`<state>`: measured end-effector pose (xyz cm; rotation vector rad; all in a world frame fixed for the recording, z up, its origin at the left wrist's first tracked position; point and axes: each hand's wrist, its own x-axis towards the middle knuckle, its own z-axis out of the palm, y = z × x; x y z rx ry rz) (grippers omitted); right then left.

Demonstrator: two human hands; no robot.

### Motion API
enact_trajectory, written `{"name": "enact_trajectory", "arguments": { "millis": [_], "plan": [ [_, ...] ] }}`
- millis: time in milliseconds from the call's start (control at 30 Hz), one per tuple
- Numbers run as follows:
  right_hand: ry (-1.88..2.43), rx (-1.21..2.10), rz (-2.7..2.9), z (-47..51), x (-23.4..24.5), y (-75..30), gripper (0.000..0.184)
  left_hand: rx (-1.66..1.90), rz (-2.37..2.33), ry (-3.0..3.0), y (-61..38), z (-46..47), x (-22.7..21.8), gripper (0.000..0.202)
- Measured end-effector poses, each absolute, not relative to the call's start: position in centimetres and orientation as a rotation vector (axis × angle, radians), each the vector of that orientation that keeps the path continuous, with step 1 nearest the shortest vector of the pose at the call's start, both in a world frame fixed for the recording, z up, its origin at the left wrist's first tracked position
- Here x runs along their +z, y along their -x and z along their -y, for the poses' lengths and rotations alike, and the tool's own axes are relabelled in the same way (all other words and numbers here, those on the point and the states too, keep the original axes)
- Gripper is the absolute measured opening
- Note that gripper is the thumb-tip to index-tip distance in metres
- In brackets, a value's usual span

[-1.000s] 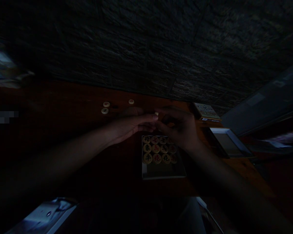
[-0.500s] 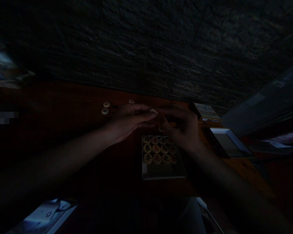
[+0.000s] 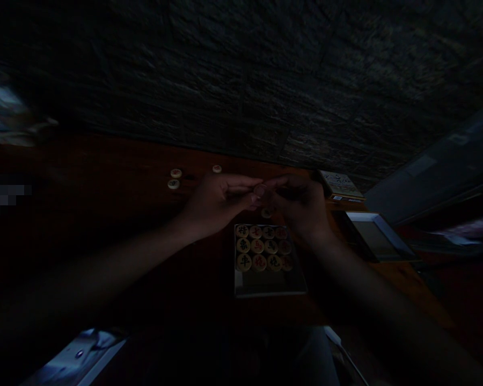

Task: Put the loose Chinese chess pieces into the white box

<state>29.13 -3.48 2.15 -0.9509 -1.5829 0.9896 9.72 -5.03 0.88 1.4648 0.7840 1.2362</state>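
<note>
My left hand [image 3: 211, 206] and my right hand [image 3: 301, 209] meet at their fingertips above the dark wooden table. Pinched between them is a round, pale Chinese chess piece [image 3: 259, 191]; its face cannot be read in this dim light. Just below the fingers another chess piece [image 3: 266, 213] lies on the table, partly covered. Nearer to me is a shallow open box [image 3: 270, 294] with rows of chess pieces [image 3: 257, 246] marked in red and black. Its front strip shows bare bottom.
Several loose chess pieces [image 3: 176, 173] lie beyond my left hand. A printed box [image 3: 342, 185] and an open tray-like lid [image 3: 380, 236] are on the right. A stone wall [image 3: 233, 80] rises behind the table. A white cable [image 3: 352, 362] hangs near the front edge.
My right hand has moved in to my left fingertips, and both now touch the chess piece that my left hand held. The boxed pieces have stayed put.
</note>
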Motion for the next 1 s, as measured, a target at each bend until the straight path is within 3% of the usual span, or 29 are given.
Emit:
{"name": "enact_trajectory", "arguments": {
  "millis": [233, 1000],
  "plan": [
    [0.898, 1.187, 1.449, 3.40, 2.41, -29.14, 0.027, 1.262, -0.768, -1.440, -9.62, 5.10, 1.02, 0.037],
    [0.912, 1.070, 1.536, 3.83, 2.31, -28.90, 0.035, 1.297, -0.902, -1.580, -10.13, 5.88, 1.46, 0.025]
  ]
}}
